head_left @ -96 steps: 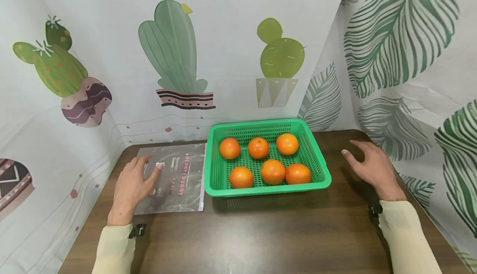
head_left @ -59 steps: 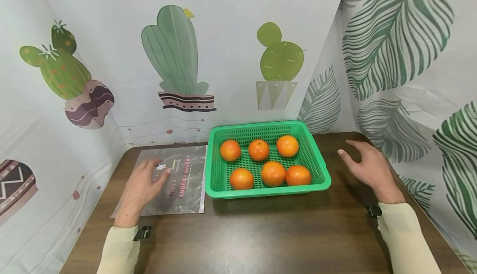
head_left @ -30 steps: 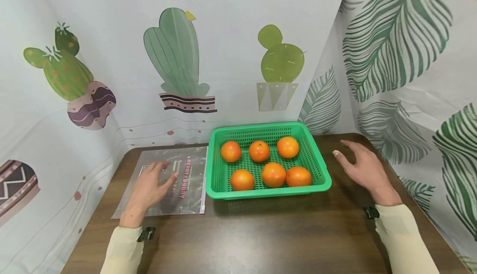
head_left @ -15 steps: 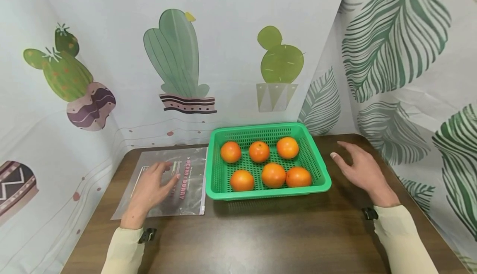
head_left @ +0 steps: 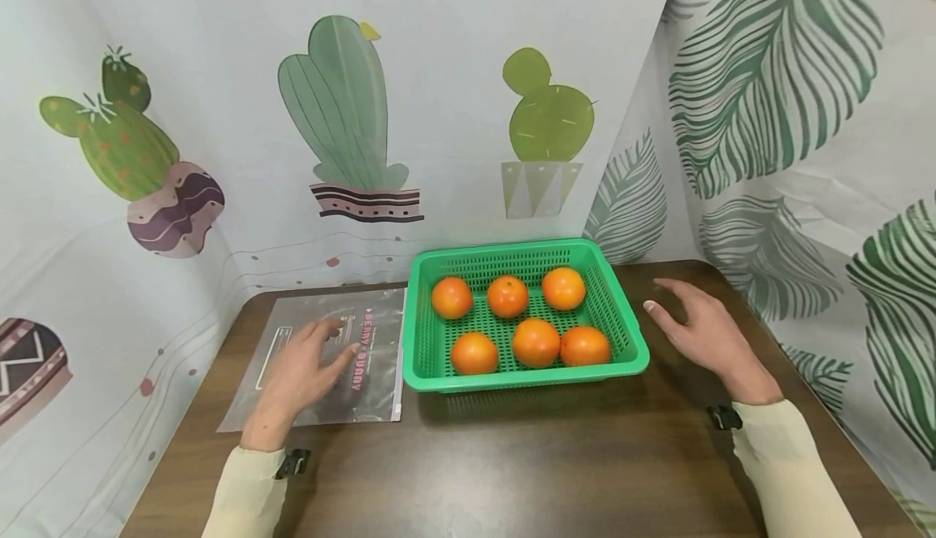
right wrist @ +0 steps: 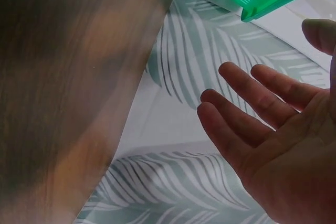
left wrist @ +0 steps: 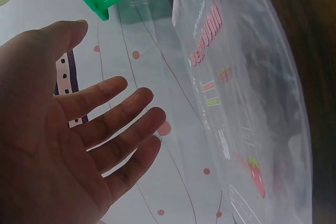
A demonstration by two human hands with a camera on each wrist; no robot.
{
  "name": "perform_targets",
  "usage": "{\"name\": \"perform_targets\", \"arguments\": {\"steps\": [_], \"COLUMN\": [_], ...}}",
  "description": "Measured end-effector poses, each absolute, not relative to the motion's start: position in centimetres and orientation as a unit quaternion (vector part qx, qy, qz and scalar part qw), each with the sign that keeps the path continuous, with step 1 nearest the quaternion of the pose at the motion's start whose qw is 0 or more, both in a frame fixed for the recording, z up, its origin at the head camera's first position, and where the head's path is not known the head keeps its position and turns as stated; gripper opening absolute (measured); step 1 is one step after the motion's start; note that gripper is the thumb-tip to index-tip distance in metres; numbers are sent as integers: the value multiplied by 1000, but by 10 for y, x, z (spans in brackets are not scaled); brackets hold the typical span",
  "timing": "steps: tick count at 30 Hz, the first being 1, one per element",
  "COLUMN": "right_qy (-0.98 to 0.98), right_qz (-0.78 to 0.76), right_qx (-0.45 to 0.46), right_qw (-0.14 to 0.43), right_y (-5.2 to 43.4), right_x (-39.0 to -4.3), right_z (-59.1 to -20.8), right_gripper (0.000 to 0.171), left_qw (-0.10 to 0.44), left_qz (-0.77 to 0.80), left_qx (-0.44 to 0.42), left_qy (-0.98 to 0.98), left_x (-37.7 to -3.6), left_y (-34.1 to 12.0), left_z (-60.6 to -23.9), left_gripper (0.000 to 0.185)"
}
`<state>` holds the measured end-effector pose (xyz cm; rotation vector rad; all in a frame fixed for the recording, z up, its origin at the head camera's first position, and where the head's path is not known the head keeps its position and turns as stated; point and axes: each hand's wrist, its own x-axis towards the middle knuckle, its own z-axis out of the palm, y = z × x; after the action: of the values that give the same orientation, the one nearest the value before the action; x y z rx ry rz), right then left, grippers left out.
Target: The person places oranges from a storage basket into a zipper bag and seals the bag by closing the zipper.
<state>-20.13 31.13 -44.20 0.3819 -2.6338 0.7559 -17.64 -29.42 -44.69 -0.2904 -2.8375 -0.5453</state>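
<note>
Basket [head_left: 522,381] — slotted plastic, round fruit [head_left: 536,343], clear bag [head_left: 376,343]

The orange fruits [head_left: 536,343] are reachable from above — sideways, the green basket [head_left: 512,379] walls them off from the right hand [head_left: 708,333].

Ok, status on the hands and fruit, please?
Left hand empty over plastic bag; right hand empty beside green basket. Six orange fruits inside. Nothing covering them.

The head view is evenly lit; glare is reflected off the bench [head_left: 453,481] and soft shadow is cast beneath the basket [head_left: 526,380]. The wrist views are rendered dimmer, the bench blurred.
</note>
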Motion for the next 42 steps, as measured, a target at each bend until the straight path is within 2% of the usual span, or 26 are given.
{"name": "perform_targets", "arguments": {"steps": [11, 18, 29, 36, 42], "right_qy": [-926, -921, -920, -919, -916], "right_qz": [307, 307, 311, 310, 315], "right_qx": [158, 174, 182, 193, 204], "right_qw": [153, 166, 156, 147, 145], "right_y": [306, 306, 305, 303, 301], "right_x": [-200, -201, -202, -200, -199], "right_z": [-439, -440, -442, -442, -440], "right_gripper": [42, 40, 44, 46, 46], "left_qw": [124, 129, 100, 115, 103], "left_qz": [-192, -190, -214, -222, -220], "left_qx": [-118, -128, -132, -152, -150], "left_qy": [-966, -965, -963, -956, -958], "left_x": [-177, -178, -176, -177, -178], "left_y": [-286, -281, -274, -269, -266], "left_z": [-448, -451, -454, -459, -463], "left_gripper": [54, 52, 52, 47, 52]}}
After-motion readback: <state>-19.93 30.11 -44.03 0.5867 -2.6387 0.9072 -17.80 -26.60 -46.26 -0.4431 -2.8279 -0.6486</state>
